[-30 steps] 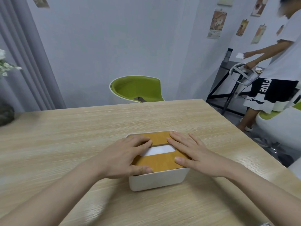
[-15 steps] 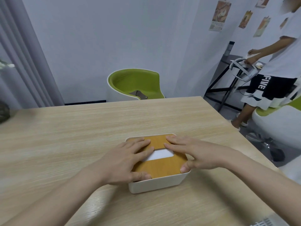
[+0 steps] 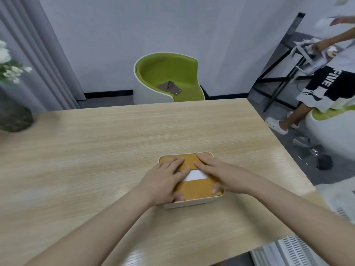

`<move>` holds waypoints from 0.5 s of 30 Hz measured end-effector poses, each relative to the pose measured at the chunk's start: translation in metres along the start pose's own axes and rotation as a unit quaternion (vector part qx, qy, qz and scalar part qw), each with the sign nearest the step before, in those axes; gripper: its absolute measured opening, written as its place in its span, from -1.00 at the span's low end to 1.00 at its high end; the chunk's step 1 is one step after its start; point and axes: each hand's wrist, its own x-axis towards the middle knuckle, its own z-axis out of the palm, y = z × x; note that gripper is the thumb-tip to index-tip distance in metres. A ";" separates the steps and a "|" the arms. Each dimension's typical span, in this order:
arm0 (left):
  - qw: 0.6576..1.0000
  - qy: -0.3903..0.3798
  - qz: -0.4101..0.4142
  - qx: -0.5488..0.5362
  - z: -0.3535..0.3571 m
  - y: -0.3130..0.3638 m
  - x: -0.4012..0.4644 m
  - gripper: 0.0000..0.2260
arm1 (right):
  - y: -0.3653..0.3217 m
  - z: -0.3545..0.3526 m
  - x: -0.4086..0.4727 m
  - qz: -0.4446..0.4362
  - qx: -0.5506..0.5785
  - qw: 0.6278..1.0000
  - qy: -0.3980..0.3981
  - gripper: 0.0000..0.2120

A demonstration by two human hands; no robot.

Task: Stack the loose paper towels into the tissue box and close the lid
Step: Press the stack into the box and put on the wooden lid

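Wood-grain, pale and broad, the surface (image 3: 115,141) fills most of the head view. On it, toward five o'clock from its middle, sits the white tissue box (image 3: 192,203) with its orange-brown lid (image 3: 197,189) lying flat in the rim. Through the slot in the lid shows a strip of white paper towel (image 3: 196,175).

The left hand (image 3: 163,181) lies palm-down on the lid's nine o'clock half, fingers (image 3: 177,163) straight and slightly spread, thumb resting near the six o'clock edge. The right hand (image 3: 221,174) lies flat on the three o'clock half, fingers (image 3: 203,158) straight and close together, pointing toward eleven o'clock, thumb tip at the lid's near corner.

At twelve o'clock beyond the surface stands a green chair (image 3: 169,77). At nine o'clock sits a dark vase (image 3: 15,118) with white flowers (image 3: 7,64). At two o'clock another person (image 3: 330,87) stands by a black-framed stand (image 3: 278,70).
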 end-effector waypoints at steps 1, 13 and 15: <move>1.000 0.001 -0.004 -0.003 0.000 0.001 0.001 -0.24 | -0.001 0.000 0.001 0.007 -0.001 1.000 0.009 -0.11; 1.000 -0.004 -0.018 0.012 0.002 0.009 0.006 -0.20 | -0.003 0.012 0.003 0.015 0.000 0.999 0.043 -0.20; 1.000 -0.011 -0.019 0.011 0.001 0.009 0.008 -0.20 | -0.002 0.012 0.006 0.017 0.003 0.999 0.044 -0.19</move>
